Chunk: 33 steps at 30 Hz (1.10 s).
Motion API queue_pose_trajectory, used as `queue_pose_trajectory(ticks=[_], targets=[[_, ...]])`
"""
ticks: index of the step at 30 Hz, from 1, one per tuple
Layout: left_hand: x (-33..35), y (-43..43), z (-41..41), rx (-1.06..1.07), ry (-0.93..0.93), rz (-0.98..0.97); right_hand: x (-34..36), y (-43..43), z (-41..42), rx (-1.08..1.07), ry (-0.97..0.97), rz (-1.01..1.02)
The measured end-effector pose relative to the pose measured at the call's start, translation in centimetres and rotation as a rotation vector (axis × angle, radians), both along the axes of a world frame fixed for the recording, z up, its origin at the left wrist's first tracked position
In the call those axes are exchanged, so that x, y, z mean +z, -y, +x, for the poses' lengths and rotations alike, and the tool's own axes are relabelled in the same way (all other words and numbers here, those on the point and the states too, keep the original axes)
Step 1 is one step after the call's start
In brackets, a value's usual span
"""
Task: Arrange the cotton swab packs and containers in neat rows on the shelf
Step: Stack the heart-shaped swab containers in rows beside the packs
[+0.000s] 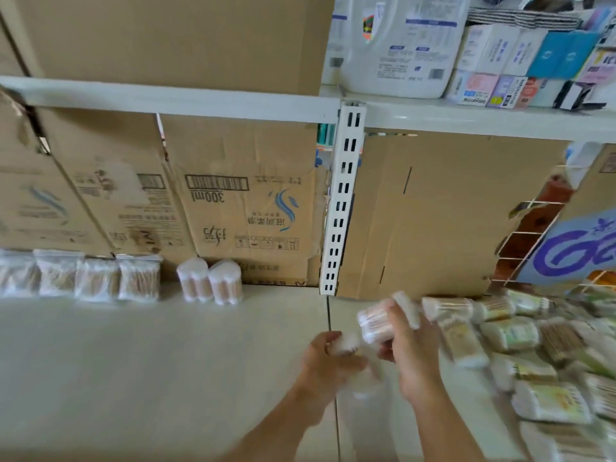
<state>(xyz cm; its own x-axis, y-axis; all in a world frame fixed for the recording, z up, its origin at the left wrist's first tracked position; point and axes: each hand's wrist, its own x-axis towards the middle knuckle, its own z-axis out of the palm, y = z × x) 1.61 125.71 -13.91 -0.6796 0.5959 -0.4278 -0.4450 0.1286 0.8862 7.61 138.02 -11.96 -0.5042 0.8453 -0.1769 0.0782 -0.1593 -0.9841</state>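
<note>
- Pale shelf board (133, 361) fills the near view, two panels meeting at a seam under the hands, and its left panel is mostly bare at the front.
- Both forearms come in from the bottom edge. The left hand (328, 360) has its fingers curled round a small white pack (345, 343), which is too blurred to name more closely.
- Just beside it, the right hand (411, 358) grips a tub of cotton swabs (375, 323), lifted clear of the board and tilted.
- A clear, blurred shape lies below the hands; I cannot tell what it is.
- To the right, a heap of swab packs (520, 335) lies jumbled at all angles, unsorted.
- At the back left, four bagged swab packs (96, 278) stand side by side, with a further blurred one at the edge. Two round-topped swab containers (210, 280) stand touching each other, a little apart from the bags.
- Behind them, cardboard cartons (246, 201) line the back. A slotted upright (341, 201) divides the bays and a wire rack (526, 235) stands at the far right.
- On the shelf above sit a detergent jug (396, 45) and small boxes (500, 61).
- The step in hand looks like carrying items from the heap to the row. The next move likely calls for standing the tub upright beside the two containers, in line with them.
</note>
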Motion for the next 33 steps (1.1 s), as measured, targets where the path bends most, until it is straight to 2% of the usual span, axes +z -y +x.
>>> queue_pose_trajectory(ticks=[2,4,13,17,23,28,33], targets=[[0.5,2.8,-2.7,0.082,-0.127,-0.025,-0.9,1.4,-1.4,0.090,0.167,0.158],[1.0,5.3,-5.2,0.137,-0.209,-0.025,-1.5,3.0,-2.9,0.137,0.278,0.220],[0.1,11.6,-10.1,0.167,-0.487,-0.149,-0.9,8.5,-7.3,0.382,0.462,0.402],[-0.5,12.6,-10.5,0.120,-0.518,-0.162,-0.9,8.6,-7.3,0.446,0.480,0.335],[-1.8,13.3,-10.7,0.064,-0.542,-0.165,-0.7,7.4,-6.6,0.700,0.528,0.305],[-1.6,12.0,-11.3,0.021,-0.629,-0.207,-0.8,7.2,-7.3,0.681,0.491,0.462],[-0.8,9.8,-11.3,0.109,-0.645,-0.175,-1.0,7.6,-8.9,0.578,0.413,0.478]])
